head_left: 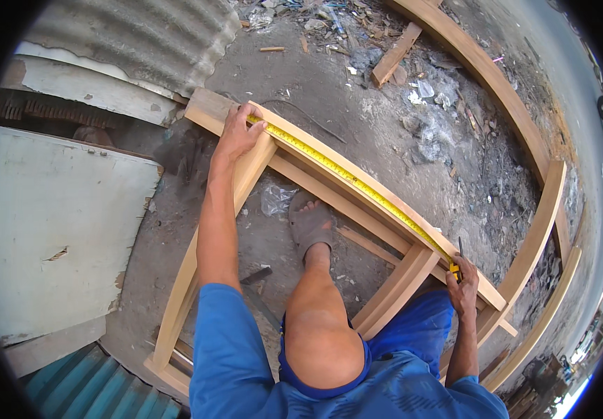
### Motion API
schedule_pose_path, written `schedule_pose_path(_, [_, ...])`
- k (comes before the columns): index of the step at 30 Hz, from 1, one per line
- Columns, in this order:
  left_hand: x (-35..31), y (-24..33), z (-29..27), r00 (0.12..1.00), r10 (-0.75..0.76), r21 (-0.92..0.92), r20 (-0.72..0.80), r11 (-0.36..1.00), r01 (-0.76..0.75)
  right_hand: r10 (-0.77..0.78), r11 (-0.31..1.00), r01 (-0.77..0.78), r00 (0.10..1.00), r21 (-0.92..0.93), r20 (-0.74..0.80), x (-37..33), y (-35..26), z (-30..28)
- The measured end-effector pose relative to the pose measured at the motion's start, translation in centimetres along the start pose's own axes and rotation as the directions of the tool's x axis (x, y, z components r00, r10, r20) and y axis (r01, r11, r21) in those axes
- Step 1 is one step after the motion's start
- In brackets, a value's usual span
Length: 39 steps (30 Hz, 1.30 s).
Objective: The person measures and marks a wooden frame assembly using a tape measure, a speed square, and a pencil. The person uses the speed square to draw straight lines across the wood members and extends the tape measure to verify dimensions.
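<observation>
A yellow tape measure blade is stretched along the long top beam of a wooden frame. My left hand pinches the blade's end near the beam's far left end, thumb and fingers closed around it. At the beam's near right end, my right hand is closed on the yellow and black tape case. A thin dark stick, perhaps a pencil, juts up from the same hand. Shorter crosspieces join the frame below the beam.
My sandalled foot stands inside the frame. On the left lie a worn white panel and corrugated sheeting. Long timber pieces stretch along the right. Debris and plastic scraps litter the ground beyond the beam.
</observation>
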<state>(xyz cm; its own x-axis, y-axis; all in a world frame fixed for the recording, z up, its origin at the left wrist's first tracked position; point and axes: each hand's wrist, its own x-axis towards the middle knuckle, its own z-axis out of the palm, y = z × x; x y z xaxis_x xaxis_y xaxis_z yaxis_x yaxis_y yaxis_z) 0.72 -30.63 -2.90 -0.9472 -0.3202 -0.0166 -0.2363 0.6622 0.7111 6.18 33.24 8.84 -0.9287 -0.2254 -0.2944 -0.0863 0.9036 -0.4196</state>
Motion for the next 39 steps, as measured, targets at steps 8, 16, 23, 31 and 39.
schedule_pose_path(8, [-0.1,0.3,-0.3,1.0,-0.019,-0.025,0.002,0.999,0.019,-0.036,0.999,0.036,0.999,-0.036,0.0,-0.2,-0.1,0.2])
schedule_pose_path(16, [0.8,-2.5,1.1,0.999,0.032,0.033,0.026,0.999,-0.033,-0.064,0.997,0.064,0.998,0.033,-0.012,-0.4,0.2,-0.3])
schedule_pose_path(23, [1.6,0.6,1.1,0.997,0.064,-0.001,0.035,0.998,-0.064,-0.019,0.998,0.018,1.0,0.062,0.011,-0.6,3.1,0.0])
schedule_pose_path(31, [0.7,-1.2,-0.8,1.0,0.01,0.025,0.017,1.0,-0.01,-0.093,0.996,0.093,0.996,0.004,-0.014,0.5,1.6,0.3])
schedule_pose_path(39, [0.8,-0.6,-0.3,0.998,-0.055,0.073,0.036,0.996,0.052,-0.022,0.999,0.023,1.0,0.022,-0.02,-0.4,0.4,0.6])
